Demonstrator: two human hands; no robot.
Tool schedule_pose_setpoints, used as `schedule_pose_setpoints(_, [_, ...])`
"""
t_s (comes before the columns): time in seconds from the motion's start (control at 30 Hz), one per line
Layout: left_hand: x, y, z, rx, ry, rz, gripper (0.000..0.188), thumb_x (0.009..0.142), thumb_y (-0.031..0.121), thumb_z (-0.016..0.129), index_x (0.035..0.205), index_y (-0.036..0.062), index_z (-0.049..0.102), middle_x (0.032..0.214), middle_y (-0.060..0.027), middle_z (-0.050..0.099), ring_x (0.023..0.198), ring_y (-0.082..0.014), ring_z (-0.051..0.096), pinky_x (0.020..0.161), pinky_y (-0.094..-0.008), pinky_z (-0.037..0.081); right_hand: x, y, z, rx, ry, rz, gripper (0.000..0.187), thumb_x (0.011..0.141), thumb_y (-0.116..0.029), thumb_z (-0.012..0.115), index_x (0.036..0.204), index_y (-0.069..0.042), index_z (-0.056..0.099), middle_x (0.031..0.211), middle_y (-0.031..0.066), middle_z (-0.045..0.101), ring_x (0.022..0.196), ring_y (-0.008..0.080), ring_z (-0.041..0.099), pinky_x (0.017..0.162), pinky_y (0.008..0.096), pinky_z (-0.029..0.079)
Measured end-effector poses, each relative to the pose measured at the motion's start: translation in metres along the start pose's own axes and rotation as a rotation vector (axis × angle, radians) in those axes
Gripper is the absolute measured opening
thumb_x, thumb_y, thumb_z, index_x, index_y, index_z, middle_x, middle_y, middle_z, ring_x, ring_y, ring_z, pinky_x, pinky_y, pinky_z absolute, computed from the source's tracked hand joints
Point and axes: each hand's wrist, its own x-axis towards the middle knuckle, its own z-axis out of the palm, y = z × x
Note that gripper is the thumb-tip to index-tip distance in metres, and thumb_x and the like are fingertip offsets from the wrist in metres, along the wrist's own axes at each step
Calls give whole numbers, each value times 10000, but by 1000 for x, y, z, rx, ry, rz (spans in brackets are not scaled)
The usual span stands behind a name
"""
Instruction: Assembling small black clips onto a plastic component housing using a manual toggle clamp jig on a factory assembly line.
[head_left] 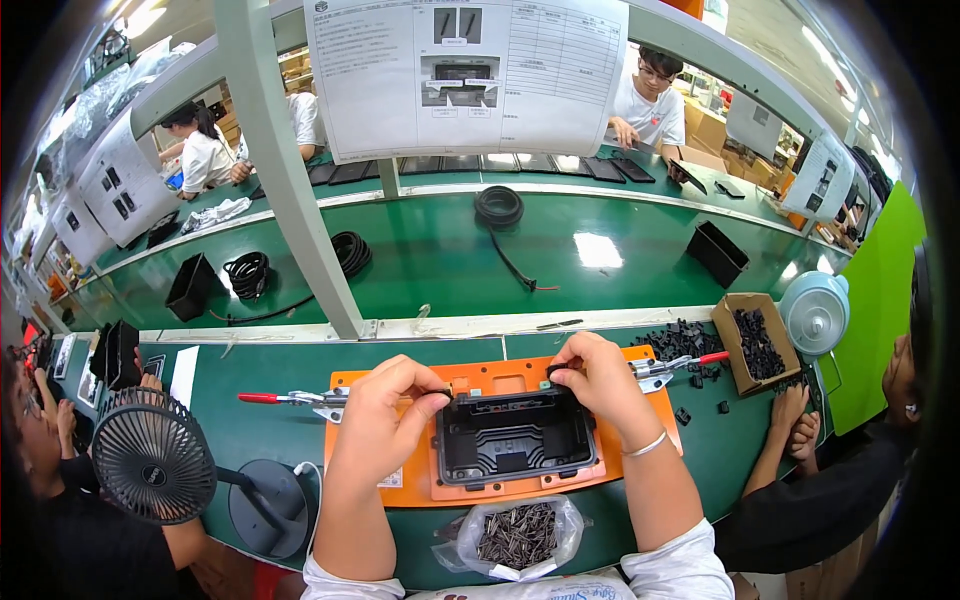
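Observation:
A black plastic housing (515,440), open at the top, sits in an orange fixture plate (650,400) in front of me. At its far left corner, my left hand (385,415) pinches a small black part (445,392) between thumb and forefinger. My right hand (605,385) grips another small black part (555,370) at the far right corner, its fingers partly covering it. Both parts are mostly hidden, and I cannot tell whether they are seated. Red-handled toggle clamps (290,398) flank the fixture on either side. Below it lies a clear plastic bag of dark metal pins (518,535).
Loose black clips (685,340) lie beside a cardboard box (735,385) at the right. A black fan (155,455) stands left; a light-blue pot-like appliance (815,312) stands far right. Cable coils (498,207) rest on the green conveyor (430,240). Co-workers sit on both sides.

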Motion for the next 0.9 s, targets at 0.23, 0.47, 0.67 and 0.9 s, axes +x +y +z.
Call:
schedule_pose_setpoints(0.23, [-2, 0, -4, 0, 9, 0, 101, 765, -64, 665, 836, -33, 600, 779, -107, 605, 720, -198, 624, 649, -292, 522, 2, -1, 0, -21, -26, -11, 147, 746, 24, 719, 785, 21, 577, 781, 106, 602, 731, 205, 604, 678, 303, 497])
schedule_pose_setpoints(0.47, [-3, 1, -3, -23, 19, -18, 96, 768, -56, 664, 838, -29, 603, 777, -104, 608, 725, -196, 623, 647, -293, 512, 1, 10, -3, 97, -42, 7, 167, 752, 22, 722, 806, 15, 564, 786, 81, 602, 714, 172, 576, 676, 291, 488])
schedule_pose_setpoints(0.67, [0, -7, 4, -10, 14, -27, 94, 769, -42, 666, 833, -28, 599, 772, -107, 603, 713, -213, 608, 631, -303, 483, 6, 3, -2, 127, -97, 132, 232, 733, 32, 732, 898, -8, 573, 765, 45, 567, 718, 144, 539, 680, 275, 479])
schedule_pose_setpoints(0.9, [13, -33, 17, 142, -28, -76, 104, 762, -16, 673, 835, -22, 600, 792, -134, 607, 713, -264, 618, 639, -333, 491, -25, -31, 20, -353, 180, -178, 251, 705, -80, 735, 898, -75, 575, 878, 88, 539, 901, 285, 545, 764, 399, 389])
